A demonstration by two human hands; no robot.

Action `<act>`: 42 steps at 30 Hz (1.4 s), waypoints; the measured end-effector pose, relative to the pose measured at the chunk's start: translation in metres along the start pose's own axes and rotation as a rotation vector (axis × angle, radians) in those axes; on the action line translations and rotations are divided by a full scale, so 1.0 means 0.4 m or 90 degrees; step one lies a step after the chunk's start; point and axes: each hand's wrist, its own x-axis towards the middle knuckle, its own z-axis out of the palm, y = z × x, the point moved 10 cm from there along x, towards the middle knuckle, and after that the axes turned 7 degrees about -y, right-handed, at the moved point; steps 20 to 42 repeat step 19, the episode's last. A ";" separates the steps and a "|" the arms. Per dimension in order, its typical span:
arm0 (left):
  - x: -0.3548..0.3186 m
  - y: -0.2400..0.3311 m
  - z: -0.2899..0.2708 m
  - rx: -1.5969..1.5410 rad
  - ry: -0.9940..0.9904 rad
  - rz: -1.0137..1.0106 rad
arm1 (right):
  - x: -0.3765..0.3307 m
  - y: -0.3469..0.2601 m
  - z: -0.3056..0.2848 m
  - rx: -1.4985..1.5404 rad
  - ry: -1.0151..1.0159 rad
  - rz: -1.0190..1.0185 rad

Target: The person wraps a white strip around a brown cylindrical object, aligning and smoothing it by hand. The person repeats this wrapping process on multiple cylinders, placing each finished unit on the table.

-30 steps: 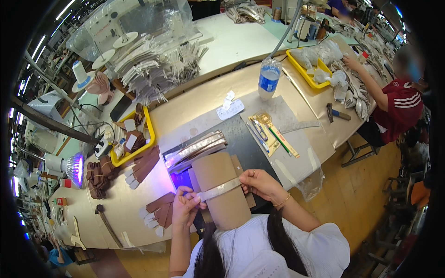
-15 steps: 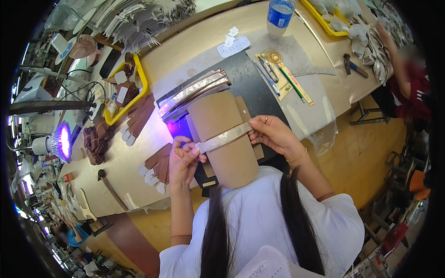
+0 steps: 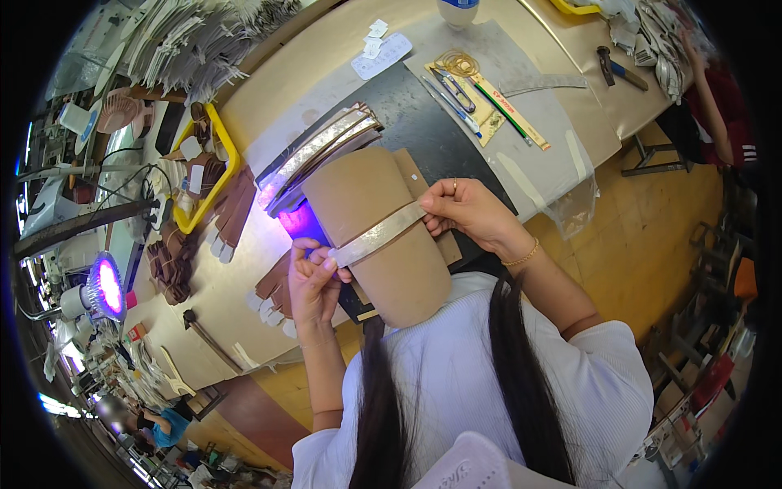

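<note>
A pale, shiny strip [image 3: 379, 236] lies across a rounded brown form [image 3: 358, 191] in front of my chest. At its left end, my left hand [image 3: 314, 281] pinches the strip between thumb and finger. The other end is pinched by my right hand [image 3: 468, 213], which has a ring and a bracelet. Between the hands the strip follows the curve of the form. Just beyond the form, a stack of curved strips [image 3: 322, 155], shiny on top with brown edges, rests at the dark board [image 3: 407, 106].
A lit purple lamp [image 3: 106, 284] stands at left, near a yellow basket [image 3: 232, 167] of brown pieces. Brown strips with white ends [image 3: 236, 208] lie beside it. Pens [image 3: 456, 106], a ruler [image 3: 529, 134], a hammer [image 3: 623, 72] and a bottle [image 3: 458, 12] lie or stand farther off.
The whole view has shifted and turned slightly, with the bottle now partly cut off at the top. Both hands keep hold of the strip's ends over the form.
</note>
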 end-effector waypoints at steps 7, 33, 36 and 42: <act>-0.003 -0.002 -0.001 0.005 -0.008 0.010 | -0.011 -0.030 0.015 -0.135 0.044 -0.051; 0.032 0.026 0.005 0.022 -0.028 0.060 | -0.126 -0.153 0.130 -0.870 0.174 -0.540; 0.032 0.026 0.005 0.022 -0.028 0.060 | -0.126 -0.153 0.130 -0.870 0.174 -0.540; 0.032 0.026 0.005 0.022 -0.028 0.060 | -0.126 -0.153 0.130 -0.870 0.174 -0.540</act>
